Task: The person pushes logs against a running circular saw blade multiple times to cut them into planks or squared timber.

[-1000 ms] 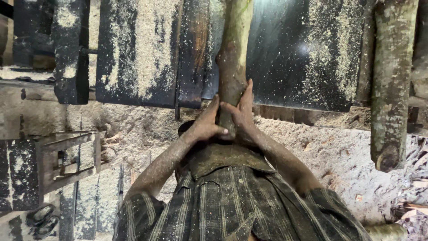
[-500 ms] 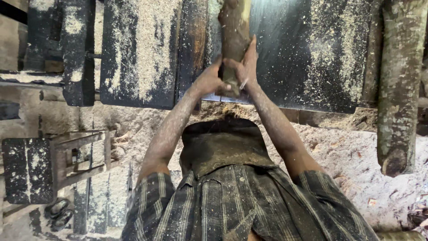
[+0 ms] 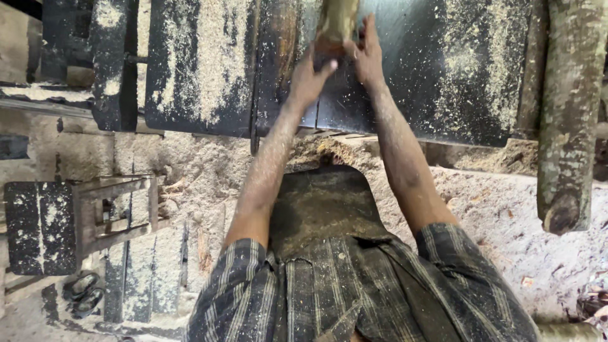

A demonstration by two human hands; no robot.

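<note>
The dark bench (image 3: 443, 95) filled the top of the view, its flat surface dusted with pale sawdust in broad patches. Below it lay the sawdust-covered floor (image 3: 506, 209), heaped thickest just under the bench edge. A second log (image 3: 570, 114), rough-barked and grey-green, lay along the right side, its cut end hanging over the floor, well apart from the hands. At the lower left stood a small wooden stool (image 3: 114, 215) beside a dark panel, and near it a pair of sandals (image 3: 81, 292) (both dusted like everything else).

The person wore a dark checked shirt (image 3: 354, 297) with short sleeves, and both bare forearms stretched forward over the bench, flecked with sawdust.

The log (image 3: 337, 22) lay lengthwise on the bench near the top middle, running out of view at the top edge, so only its near end showed. The left hand (image 3: 310, 79) pressed against that end from the left, fingers curled around it with the thumb (image 3: 329, 65) pointing up towards the wood. The right hand (image 3: 366, 54) met the same end from the right, fingers straight and laid flat along the bark rather than wrapped round it. The two hands sat close together, with the near end of the log between them.
</note>
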